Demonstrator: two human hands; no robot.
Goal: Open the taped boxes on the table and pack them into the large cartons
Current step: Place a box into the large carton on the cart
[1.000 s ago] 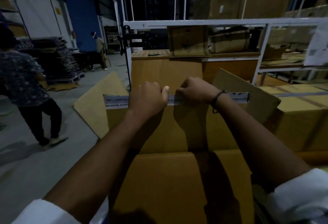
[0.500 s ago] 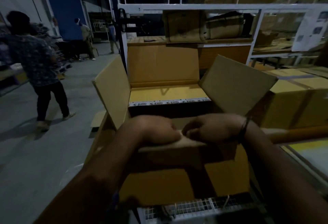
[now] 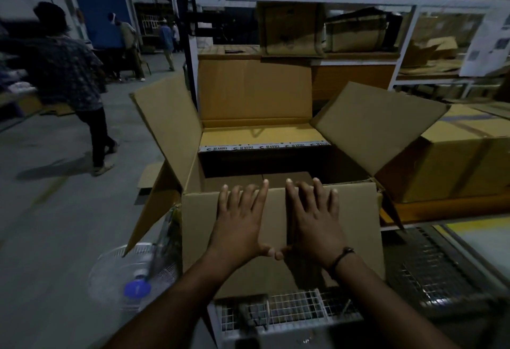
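The left hand (image 3: 240,219) and right hand (image 3: 314,221) lay flat, fingers spread, on the near flap (image 3: 356,224) of the large carton (image 3: 171,127) (thumb tips touching). Remaining flaps stood open. A taped box (image 3: 262,137) sat inside, against the far wall.

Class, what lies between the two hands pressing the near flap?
Head view: only bare near flap between left hand and right hand; thumb tips almost touch.

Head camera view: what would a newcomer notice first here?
The left hand and right hand press flat, side by side, on the near flap of a large open carton at centre. Inside, at its far side, lies a box with printed tape. A person walks at left.
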